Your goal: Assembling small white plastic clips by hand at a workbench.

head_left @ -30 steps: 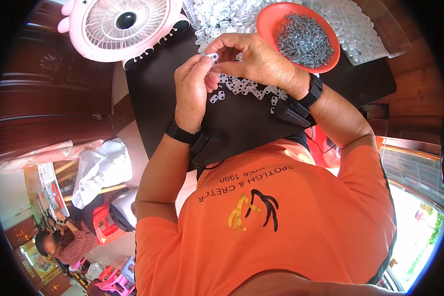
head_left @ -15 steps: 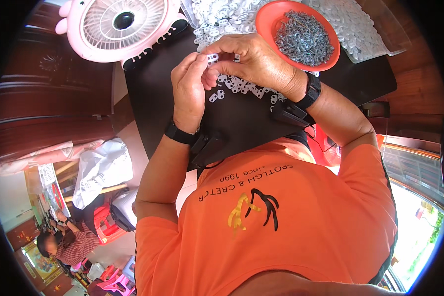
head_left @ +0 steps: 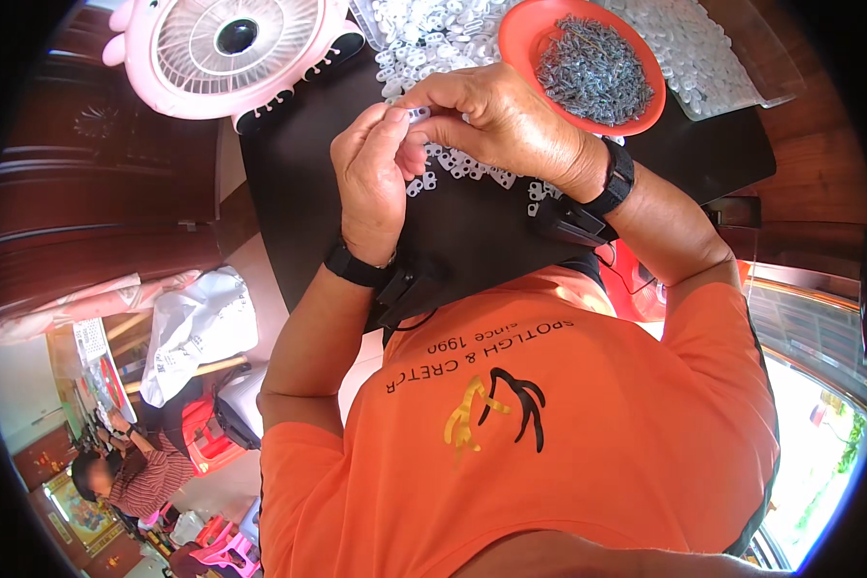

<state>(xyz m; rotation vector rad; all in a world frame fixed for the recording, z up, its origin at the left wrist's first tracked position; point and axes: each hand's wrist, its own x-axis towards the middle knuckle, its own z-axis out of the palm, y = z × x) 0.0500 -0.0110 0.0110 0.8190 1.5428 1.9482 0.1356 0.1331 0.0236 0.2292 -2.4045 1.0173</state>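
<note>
My left hand [head_left: 376, 178] and my right hand [head_left: 496, 120] meet above a black table [head_left: 308, 207], fingertips pinched together on a small white plastic piece [head_left: 417, 115]. Both wrists wear black bands. Just under the hands lies a loose row of white plastic pieces [head_left: 472, 169]. A bigger heap of white plastic pieces [head_left: 424, 34] lies beyond the hands. An orange bowl [head_left: 530, 39] with several small grey metal parts stands right behind my right hand.
A pink round fan [head_left: 226, 48] stands at the table's far left. A clear bag of white pieces [head_left: 713, 48] lies at the far right. A white bag [head_left: 197, 328] rests on the floor to the left, and another person [head_left: 130, 477] sits at lower left.
Both hands stay pinched together on the small white piece and have shifted only slightly. The fingers have worked a little around it.
</note>
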